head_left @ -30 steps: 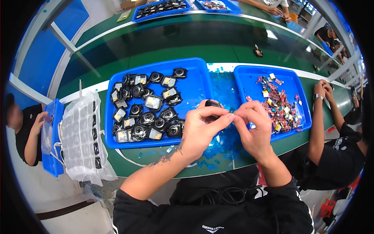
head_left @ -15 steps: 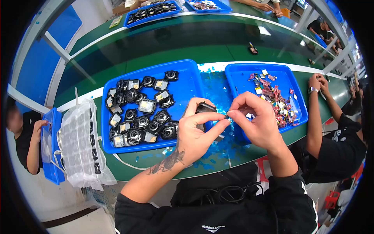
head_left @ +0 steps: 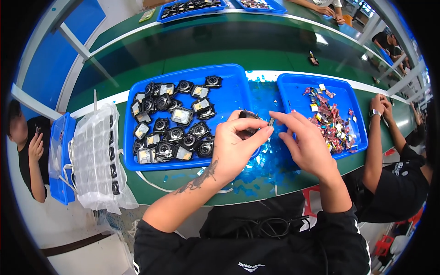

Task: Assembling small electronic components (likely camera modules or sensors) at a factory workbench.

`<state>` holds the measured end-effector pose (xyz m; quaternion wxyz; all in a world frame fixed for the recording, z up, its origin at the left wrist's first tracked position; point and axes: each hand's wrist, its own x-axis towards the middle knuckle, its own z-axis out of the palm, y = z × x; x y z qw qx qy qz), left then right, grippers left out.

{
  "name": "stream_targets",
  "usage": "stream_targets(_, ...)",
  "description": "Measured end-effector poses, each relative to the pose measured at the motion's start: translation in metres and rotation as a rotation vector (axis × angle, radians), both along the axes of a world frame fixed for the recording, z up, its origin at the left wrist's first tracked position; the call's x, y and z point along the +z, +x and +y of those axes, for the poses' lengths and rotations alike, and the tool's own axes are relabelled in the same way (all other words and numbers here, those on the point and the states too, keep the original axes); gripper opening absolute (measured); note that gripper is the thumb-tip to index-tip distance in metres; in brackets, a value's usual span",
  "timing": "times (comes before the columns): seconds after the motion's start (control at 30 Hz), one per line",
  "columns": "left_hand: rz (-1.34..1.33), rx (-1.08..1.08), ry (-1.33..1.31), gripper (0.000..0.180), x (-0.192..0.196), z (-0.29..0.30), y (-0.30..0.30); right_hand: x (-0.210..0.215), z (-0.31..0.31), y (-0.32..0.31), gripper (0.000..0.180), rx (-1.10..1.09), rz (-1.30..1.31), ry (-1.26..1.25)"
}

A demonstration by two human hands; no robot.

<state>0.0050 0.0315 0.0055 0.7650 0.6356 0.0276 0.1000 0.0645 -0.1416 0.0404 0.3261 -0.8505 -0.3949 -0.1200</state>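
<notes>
My left hand (head_left: pixel 236 143) is closed around a black watch case (head_left: pixel 248 115), which is partly hidden behind the fingers. Between its thumb and index fingertip sits a small metallic piece (head_left: pixel 271 122), too small to identify. My right hand (head_left: pixel 308 143) is just to the right of that piece, thumb and index finger apart, with nothing visible between them. On the left a blue tray (head_left: pixel 231 87) holds several black watch cases (head_left: pixel 182 117), some with round sensor backs and others showing pale inner parts. The right-hand blue tray (head_left: pixel 293 85) contains a heap of small red, yellow and white parts (head_left: pixel 333 126).
Small blue film scraps (head_left: pixel 256 176) litter the green table between the trays. Clear plastic moulded trays (head_left: pixel 94 158) are stacked at the left. A small dark part (head_left: pixel 313 58) lies farther back. Co-workers sit on both sides; one person's hands (head_left: pixel 381 106) are at the right.
My right fingertips have come away from the small piece and spread apart. My left hand keeps hold of the piece and the watch case. The whole view has shifted slightly.
</notes>
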Motion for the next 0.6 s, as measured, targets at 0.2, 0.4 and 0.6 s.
stream_targets(0.2,0.142,-0.230,-0.187,0.014,0.002,0.000,-0.004,-0.009,-0.009,0.011,0.019,0.269,0.612,0.388)
stream_targets(0.4,0.067,-0.172,-0.340,0.038,0.007,-0.002,0.000,-0.011,-0.011,0.006,0.011,0.198,0.636,0.692)
stream_targets(0.6,-0.025,-0.038,-0.249,0.047,0.003,-0.006,-0.001,-0.003,0.006,-0.016,0.013,0.011,0.595,0.435)
